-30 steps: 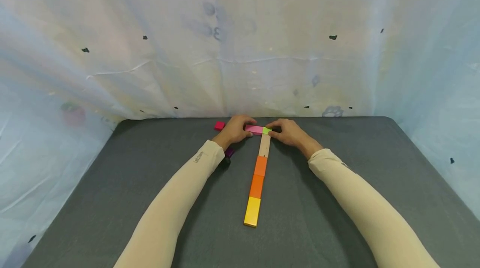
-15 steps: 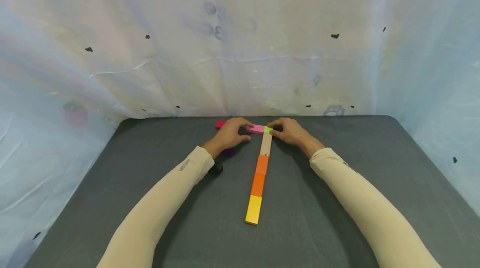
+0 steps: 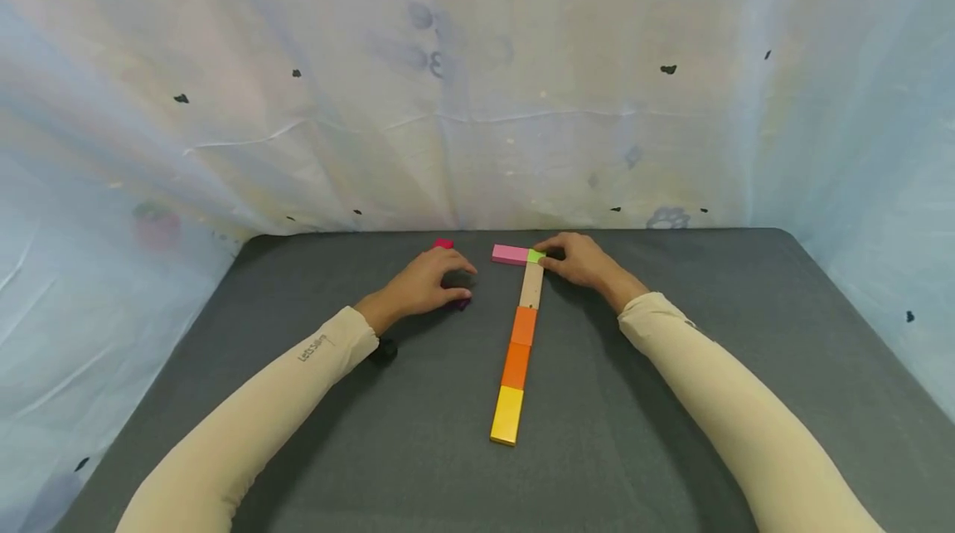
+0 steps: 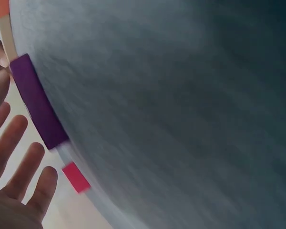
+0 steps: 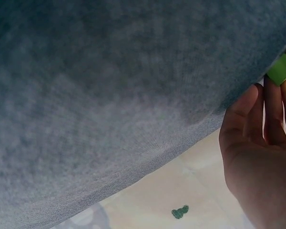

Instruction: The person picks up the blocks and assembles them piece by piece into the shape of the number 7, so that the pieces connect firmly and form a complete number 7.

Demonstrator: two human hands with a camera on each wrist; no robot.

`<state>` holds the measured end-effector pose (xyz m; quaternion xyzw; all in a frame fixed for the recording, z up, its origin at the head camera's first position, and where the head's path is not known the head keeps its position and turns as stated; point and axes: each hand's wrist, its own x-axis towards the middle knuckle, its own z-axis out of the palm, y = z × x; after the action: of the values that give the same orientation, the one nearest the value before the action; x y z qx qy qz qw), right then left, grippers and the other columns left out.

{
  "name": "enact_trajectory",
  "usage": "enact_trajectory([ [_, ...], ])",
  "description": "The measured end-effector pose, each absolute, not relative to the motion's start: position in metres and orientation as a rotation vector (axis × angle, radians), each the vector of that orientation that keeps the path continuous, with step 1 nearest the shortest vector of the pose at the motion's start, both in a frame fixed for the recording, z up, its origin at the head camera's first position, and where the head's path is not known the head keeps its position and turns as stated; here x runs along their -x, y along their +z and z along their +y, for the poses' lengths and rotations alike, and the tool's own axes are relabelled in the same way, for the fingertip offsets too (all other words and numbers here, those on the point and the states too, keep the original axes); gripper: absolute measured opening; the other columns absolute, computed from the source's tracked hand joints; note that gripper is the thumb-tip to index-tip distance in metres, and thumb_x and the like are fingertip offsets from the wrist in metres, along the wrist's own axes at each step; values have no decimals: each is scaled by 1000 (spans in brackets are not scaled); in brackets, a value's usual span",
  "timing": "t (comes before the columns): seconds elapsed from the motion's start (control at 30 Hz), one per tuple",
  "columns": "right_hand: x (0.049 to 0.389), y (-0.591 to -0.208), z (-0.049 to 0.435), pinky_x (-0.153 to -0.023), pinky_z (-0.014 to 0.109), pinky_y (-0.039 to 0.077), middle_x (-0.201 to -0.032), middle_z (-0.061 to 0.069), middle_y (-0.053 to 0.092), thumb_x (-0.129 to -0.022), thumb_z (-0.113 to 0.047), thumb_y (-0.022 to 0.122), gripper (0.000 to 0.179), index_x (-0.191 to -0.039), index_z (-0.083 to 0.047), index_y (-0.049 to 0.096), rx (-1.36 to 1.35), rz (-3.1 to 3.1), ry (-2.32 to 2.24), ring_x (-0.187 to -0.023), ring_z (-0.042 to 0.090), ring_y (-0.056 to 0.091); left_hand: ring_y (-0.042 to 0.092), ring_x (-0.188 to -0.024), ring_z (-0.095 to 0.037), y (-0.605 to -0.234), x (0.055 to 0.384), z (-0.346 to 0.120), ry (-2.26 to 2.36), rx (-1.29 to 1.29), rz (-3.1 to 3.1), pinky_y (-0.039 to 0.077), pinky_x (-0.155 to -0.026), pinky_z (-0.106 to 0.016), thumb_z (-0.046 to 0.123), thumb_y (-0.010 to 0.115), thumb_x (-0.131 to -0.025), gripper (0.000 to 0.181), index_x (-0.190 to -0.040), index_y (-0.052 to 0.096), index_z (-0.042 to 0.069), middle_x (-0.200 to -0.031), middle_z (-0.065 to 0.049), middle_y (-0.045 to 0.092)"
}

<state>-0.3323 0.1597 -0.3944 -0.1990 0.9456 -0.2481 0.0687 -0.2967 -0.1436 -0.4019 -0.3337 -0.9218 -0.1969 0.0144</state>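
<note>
My left hand (image 3: 418,283) hovers over the table at the left, fingers loosely spread and nothing in them. Beneath its thumb lies a purple block (image 3: 462,303), partly hidden in the head view but long in the left wrist view (image 4: 38,102). Beyond the hand a red block (image 3: 443,244) shows. My right hand (image 3: 585,261) pinches a small green block (image 3: 534,255) between thumb and forefinger; its other fingers curl in the right wrist view. The green block meets a pink block (image 3: 510,254) on its left and a bare wooden block (image 3: 531,284) on its near side.
From the wooden block, a row runs towards me: two orange blocks (image 3: 524,326) and a yellow block (image 3: 507,415). All lie on a dark grey table (image 3: 634,433). A pale printed curtain (image 3: 522,102) hangs behind the table's far edge and down both sides.
My left hand has left the pink block and moved left and nearer to me, over the purple block. The right hand stays at the green block.
</note>
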Motion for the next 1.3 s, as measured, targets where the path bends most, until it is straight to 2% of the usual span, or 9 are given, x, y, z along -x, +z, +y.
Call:
enact_trajectory([
  [0.3,333,-394,161,-110,54,40,-140,15,59,-101,-24,59,39,-138,-14,61,620,2846,-749,-131,35,52,52,-130,-26,-403,302,-170,-573,965,-2971,34,-116,-53,44,72,-90,48,-130,65,18,-134,-4,62],
  [0.5,332,-397,159,-110,54,40,-139,15,59,-101,-24,59,39,-138,-14,60,617,2837,-768,-131,35,52,40,-143,-34,-399,309,-175,-509,866,-3102,27,-118,-58,53,58,-96,62,-144,53,13,-151,-12,48],
  [0.6,332,-398,157,-110,53,41,-139,14,60,-101,-25,59,39,-138,-14,60,621,2827,-773,-131,34,53,34,-147,-35,-398,310,-176,-485,825,-3157,24,-119,-60,53,55,-98,66,-148,47,12,-157,-13,40],
  [0.73,332,-397,155,-108,52,42,-137,14,61,-101,-25,59,38,-138,-14,61,622,2836,-776,-129,34,54,30,-150,-34,-397,311,-176,-459,808,-3181,20,-119,-64,54,55,-97,70,-151,43,12,-161,-13,34],
  [0.9,331,-396,156,-108,52,42,-136,14,61,-101,-24,60,38,-137,-13,61,625,2851,-772,-128,34,55,28,-151,-32,-398,310,-175,-465,869,-3188,17,-118,-67,58,56,-95,69,-149,46,15,-160,-10,36],
  [1.1,330,-395,155,-109,52,41,-137,14,61,-101,-25,60,39,-137,-13,61,617,2839,-768,-129,34,54,27,-152,-29,-398,306,-177,-521,948,-3204,16,-120,-64,56,64,-91,68,-146,51,18,-160,-6,37],
  [1.3,330,-393,156,-110,53,41,-137,15,61,-101,-24,59,39,-138,-12,61,634,2843,-763,-130,35,53,31,-149,-30,-399,305,-181,-541,1058,-3148,18,-119,-65,46,72,-89,59,-140,58,20,-157,-5,42],
])
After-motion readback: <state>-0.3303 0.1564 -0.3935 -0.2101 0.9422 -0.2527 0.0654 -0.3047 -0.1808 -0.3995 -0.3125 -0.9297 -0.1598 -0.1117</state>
